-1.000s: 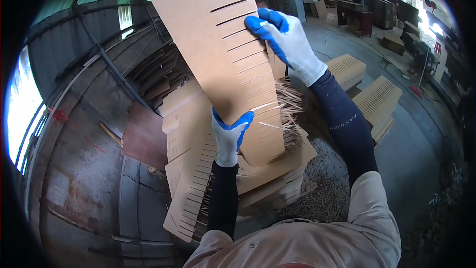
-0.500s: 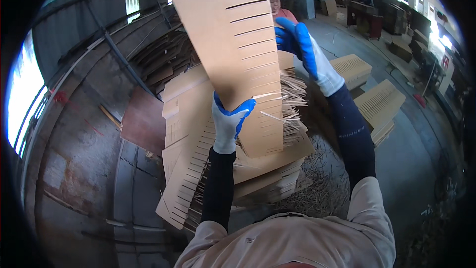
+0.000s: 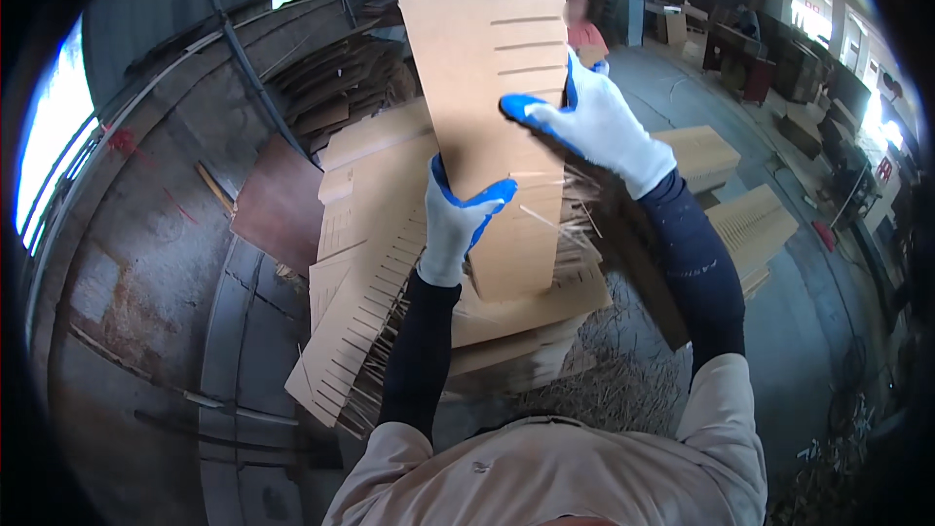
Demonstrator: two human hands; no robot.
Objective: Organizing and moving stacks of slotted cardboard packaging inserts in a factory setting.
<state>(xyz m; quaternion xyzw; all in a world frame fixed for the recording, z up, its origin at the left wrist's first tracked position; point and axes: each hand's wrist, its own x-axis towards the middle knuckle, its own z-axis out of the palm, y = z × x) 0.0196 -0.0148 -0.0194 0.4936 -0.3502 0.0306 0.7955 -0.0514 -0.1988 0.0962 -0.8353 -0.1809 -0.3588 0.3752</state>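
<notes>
A long brown slotted cardboard sheet [image 3: 467, 49] stands steeply tilted in front of me, its lower end on the cardboard pile. My left hand [image 3: 458, 219], in a white glove with blue coating, is closed around the sheet's lower left part, with the thumb across its front. At the right edge, higher up, my right hand [image 3: 599, 127] in a matching glove has its thumb over the front and its fingers round the edge, partly hidden. Thin cardboard strips [image 3: 581, 200] stick out beside the sheet's right side.
Stacked cardboard [image 3: 521, 317] lies beneath, with more slotted sheets [image 3: 355, 331] to the left. Slotted stacks [image 3: 750, 224] stand on the floor at right. Scrap strips [image 3: 623, 370] litter the floor near me. Another person [image 3: 584, 34] is beyond the sheet; a brown board [image 3: 278, 205] stands left.
My right hand has come from beside the sheet onto its right edge, thumb now in front. The left hand keeps its grip. The view has shifted slightly.
</notes>
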